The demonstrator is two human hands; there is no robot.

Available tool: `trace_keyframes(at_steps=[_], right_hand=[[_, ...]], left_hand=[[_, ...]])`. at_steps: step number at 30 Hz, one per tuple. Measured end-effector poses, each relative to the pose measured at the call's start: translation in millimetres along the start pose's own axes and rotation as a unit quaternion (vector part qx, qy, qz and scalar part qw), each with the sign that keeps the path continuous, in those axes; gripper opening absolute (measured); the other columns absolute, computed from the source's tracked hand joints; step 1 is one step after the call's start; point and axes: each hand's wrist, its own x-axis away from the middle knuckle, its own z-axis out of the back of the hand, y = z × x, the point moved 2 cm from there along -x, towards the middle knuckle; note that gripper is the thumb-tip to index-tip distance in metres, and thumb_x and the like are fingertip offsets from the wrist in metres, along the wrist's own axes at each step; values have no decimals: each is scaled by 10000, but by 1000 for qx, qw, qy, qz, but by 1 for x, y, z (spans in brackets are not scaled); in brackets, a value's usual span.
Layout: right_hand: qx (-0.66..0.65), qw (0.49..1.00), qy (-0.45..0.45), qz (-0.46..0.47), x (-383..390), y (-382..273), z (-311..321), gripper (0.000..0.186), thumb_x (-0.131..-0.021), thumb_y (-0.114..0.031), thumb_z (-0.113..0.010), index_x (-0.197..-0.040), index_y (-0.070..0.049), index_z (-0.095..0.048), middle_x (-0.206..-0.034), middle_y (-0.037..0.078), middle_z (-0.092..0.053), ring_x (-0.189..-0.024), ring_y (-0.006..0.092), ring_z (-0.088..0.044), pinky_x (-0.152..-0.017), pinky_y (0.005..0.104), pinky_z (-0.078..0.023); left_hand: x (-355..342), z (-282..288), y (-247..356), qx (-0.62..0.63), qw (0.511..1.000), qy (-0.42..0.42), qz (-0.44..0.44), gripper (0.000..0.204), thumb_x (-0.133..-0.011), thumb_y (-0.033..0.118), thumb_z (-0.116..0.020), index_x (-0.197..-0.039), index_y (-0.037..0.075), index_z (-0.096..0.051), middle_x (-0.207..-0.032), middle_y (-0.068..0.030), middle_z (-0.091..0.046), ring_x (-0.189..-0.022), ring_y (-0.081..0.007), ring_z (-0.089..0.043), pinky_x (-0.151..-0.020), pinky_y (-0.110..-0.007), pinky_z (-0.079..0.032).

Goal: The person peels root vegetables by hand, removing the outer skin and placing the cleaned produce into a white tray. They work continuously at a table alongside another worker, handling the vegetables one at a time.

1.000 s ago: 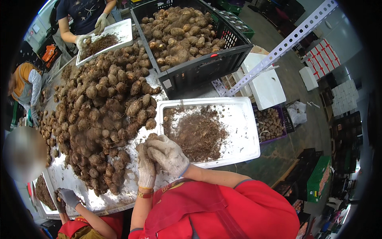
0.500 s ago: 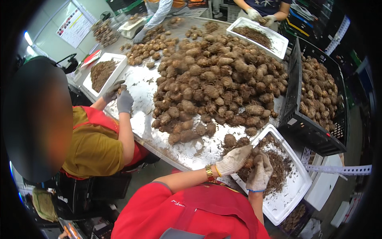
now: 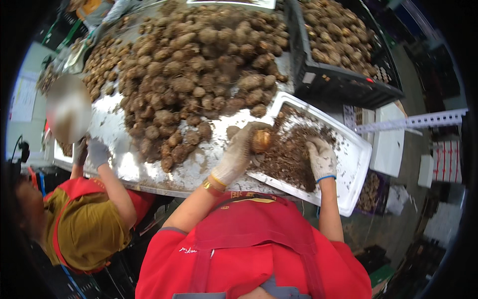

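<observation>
In my left hand (image 3: 235,155), gloved in off-white knit, is a taro corm (image 3: 261,141) with a rubbed, orange-brown side. The fingers are closed round it at the near left edge of a white tray (image 3: 359,172). Dark brown root fibres and scraps (image 3: 291,159) lie in that tray. My right hand (image 3: 322,158), in a soiled glove with a blue cuff, hangs over the scraps, apart from the left. Its fingers are curled together, and what they may hold is hidden. Beyond my hands, a large heap of hairy brown taro (image 3: 199,74) covers the metal table (image 3: 149,172).
A black crate (image 3: 343,89) full of taro stands at the far right. Smaller corms (image 3: 102,65) lie at the far left. On my left, a co-worker's gloved hands (image 3: 94,152) work close to the table edge. A perforated white metal bar (image 3: 413,122) juts in at right.
The view has shifted, and the heap now sits lower and further left in it. My hands, earlier together over the tray, have separated: the left holds the taro, the right is further right.
</observation>
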Motion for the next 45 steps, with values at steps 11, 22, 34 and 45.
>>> trace_keyframes(at_steps=[11, 22, 34, 45], right_hand=[[-236, 956, -29, 173, 8, -129, -18, 316, -845, -223, -652, -1070, -1, -661, -1033, 165, -632, -962, 242, -627, -817, 354, -517], [-495, 834, -128, -207, 13, -62, -31, 318, -937, -274, -589, -1046, 22, -633, -950, 99, -680, -850, 161, -641, -767, 293, -547], [-295, 946, 9, 130, 19, -109, -17, 262, -835, -135, -644, -1077, -33, -646, -942, 152, -620, -821, 281, -635, -747, 360, -521], [39, 972, 41, 228, 47, -70, -42, 228, -830, -83, -626, -1055, -51, -649, -898, 135, -623, -821, 264, -638, -661, 366, -545]], left_hand=[[-3, 8, -34, -319, 927, 75, -181, 457, -951, 204, -537, -1340, -1, -415, -1105, -137, -573, -963, -219, -597, -846, -338, -501], [6, -4, -21, -98, 991, 38, -79, 283, -884, 254, -601, -1077, 50, -561, -923, -70, -623, -755, -189, -634, -654, -297, -550], [6, 7, -33, 103, 993, -51, -13, 343, -954, 277, -543, -1194, 35, -501, -1039, -64, -587, -888, -116, -576, -746, -236, -515], [-17, 4, -66, 241, 964, 61, 92, 583, -901, 583, -493, -1072, 35, -597, -843, -72, -649, -427, -72, -424, -400, -182, -363]])
